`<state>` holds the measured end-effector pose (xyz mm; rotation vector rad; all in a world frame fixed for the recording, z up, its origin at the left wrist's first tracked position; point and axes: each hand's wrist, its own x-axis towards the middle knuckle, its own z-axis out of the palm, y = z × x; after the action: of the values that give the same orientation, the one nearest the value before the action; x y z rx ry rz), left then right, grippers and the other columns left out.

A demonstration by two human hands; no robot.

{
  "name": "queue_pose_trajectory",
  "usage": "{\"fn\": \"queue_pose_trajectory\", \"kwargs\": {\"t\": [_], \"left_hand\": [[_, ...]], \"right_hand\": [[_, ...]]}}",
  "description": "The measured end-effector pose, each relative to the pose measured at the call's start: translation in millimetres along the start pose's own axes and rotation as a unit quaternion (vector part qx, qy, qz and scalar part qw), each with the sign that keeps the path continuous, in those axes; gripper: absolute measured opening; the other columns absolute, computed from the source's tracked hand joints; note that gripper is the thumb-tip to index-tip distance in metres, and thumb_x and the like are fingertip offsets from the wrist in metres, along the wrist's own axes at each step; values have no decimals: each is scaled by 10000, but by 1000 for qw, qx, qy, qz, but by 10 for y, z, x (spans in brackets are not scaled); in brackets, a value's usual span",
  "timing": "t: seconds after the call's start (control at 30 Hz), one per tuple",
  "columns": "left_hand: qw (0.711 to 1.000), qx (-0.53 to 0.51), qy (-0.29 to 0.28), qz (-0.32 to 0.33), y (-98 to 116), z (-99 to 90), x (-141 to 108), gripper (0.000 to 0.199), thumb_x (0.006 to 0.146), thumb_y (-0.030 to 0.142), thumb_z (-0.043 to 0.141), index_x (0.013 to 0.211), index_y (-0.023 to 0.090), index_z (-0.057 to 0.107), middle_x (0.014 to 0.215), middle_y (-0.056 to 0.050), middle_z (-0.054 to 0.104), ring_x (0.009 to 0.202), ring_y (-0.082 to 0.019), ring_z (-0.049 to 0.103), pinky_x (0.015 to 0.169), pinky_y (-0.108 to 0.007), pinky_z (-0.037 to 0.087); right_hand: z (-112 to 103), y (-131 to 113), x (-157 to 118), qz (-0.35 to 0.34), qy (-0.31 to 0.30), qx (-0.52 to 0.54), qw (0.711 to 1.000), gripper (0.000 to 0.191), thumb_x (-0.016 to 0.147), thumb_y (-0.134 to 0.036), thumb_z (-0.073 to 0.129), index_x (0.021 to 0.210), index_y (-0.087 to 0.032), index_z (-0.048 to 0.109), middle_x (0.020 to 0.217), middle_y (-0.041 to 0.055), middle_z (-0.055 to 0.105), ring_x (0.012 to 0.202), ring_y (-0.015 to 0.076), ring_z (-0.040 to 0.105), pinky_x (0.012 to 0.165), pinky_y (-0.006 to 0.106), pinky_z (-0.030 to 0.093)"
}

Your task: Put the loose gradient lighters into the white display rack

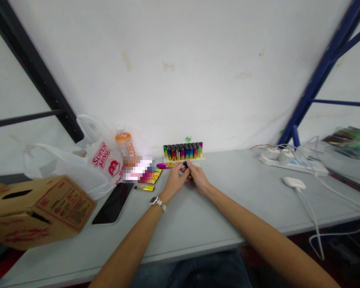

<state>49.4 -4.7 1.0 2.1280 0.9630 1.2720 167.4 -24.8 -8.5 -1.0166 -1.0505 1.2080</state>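
Observation:
Both hands meet over the table in front of a rack of lighters. My left hand (177, 179), with a silver watch at the wrist, has its fingers closed around a small lighter (185, 164), whose dark blue end shows between the hands. From the other side, my right hand (199, 178) pinches the same lighter; most of its body is hidden by the fingers. Just beyond, several colourful metallic lighters (183, 152) stand upright in rows in a pale tray (204, 157). A purple and yellow lighter (165, 165) lies left of the tray, and a yellow lighter (144, 187) lies nearer me.
More lighters (157, 175) lie beside a blurred patch. At left are a phone (114, 203), a cardboard box (45, 212), a white plastic bag (105, 160) and an orange drink bottle (125, 142). A power strip (294, 163) and a white charger (294, 183) with cables lie right.

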Motion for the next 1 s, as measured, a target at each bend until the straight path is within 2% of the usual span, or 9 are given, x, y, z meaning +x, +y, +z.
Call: {"fn": "queue_pose_trajectory", "kwargs": {"t": [0.07,0.17,0.3,0.4,0.47,0.63,0.73,0.87,1.0], "left_hand": [[1000,-14,-4,-16,-30,-9,-3,237,906,375,561,939,164,663,953,-67,635,795,-165,563,761,-293,467],[999,-22,-7,-31,-61,2,-14,295,894,354,578,1106,163,656,1062,-87,649,752,-151,559,743,-296,483],[999,0,-16,-35,-92,17,-38,289,889,345,597,1094,153,663,1047,-88,661,745,-151,559,754,-308,490],[999,20,-27,-38,-120,10,-56,246,895,361,596,1015,166,686,1003,-73,663,737,-148,566,761,-309,490],[998,31,-36,-35,-136,6,-65,234,901,371,587,957,171,693,972,-64,652,732,-146,567,753,-306,487],[996,46,-66,-28,-160,20,-76,234,904,379,579,880,177,694,977,-64,632,762,-153,582,738,-300,484],[995,58,-79,-27,-177,30,-81,230,907,372,574,870,179,694,972,-62,624,773,-155,586,738,-298,480],[994,63,-83,-23,-208,37,-91,234,914,372,564,869,179,689,970,-59,613,778,-153,579,761,-303,480],[993,66,-92,-19,-213,44,-96,229,913,363,568,841,179,684,970,-62,608,799,-160,584,774,-307,483]], "right_hand": [[-26,-7,8,-34,4,-25,999,560,734,-745,594,753,-187,639,531,-35,504,472,106,427,427,226,351],[-78,-13,38,-58,8,-30,998,493,743,-688,631,818,-200,635,579,-38,538,507,110,467,470,226,392],[-232,-18,125,-131,30,-83,987,397,750,-587,674,836,-202,627,711,6,648,628,140,561,592,252,462],[-440,-58,224,-204,90,-208,952,342,719,-517,720,797,-186,685,849,58,691,731,168,593,698,291,491],[-595,-107,307,-224,118,-263,931,318,727,-481,718,831,-180,709,908,73,705,710,165,595,713,307,497],[-883,-261,577,-245,106,-292,919,356,786,-406,646,1080,-206,619,870,36,715,623,154,604,634,287,484],[-955,-341,752,-271,96,-335,897,238,788,-376,633,951,-204,603,792,23,693,605,152,587,621,276,461],[-979,-409,905,-282,50,-410,866,134,785,-322,613,820,-193,623,704,13,667,603,150,556,647,276,443],[-981,-426,952,-279,36,-420,863,154,781,-319,614,828,-179,657,683,9,659,598,147,535,648,273,433]]}}
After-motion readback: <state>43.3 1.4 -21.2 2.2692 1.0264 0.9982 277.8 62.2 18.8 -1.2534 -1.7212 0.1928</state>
